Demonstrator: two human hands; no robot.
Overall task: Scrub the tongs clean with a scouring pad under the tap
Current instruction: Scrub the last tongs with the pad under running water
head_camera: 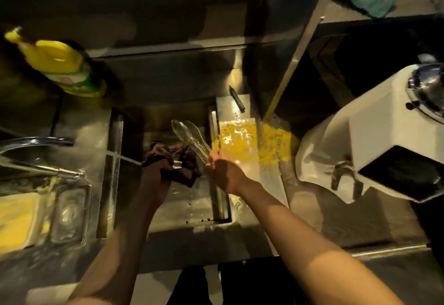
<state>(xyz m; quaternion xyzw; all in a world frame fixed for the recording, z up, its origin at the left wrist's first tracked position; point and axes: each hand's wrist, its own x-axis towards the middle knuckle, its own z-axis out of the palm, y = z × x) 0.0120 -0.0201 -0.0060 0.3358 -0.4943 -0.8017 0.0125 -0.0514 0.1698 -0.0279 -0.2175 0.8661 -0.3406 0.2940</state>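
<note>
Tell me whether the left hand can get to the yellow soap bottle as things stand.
Probably not right away: the left hand is gripping the dark pad over the sink. The bottle stands on the counter to the far left with nothing between, so freeing the hand should do.

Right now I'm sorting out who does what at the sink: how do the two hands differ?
The left hand is closed on the dark scouring pad; the right hand grips the clear tongs at their near end. The left hand sits in shadow, the right in brighter light by the sink edge. Both are over the sink.
</note>
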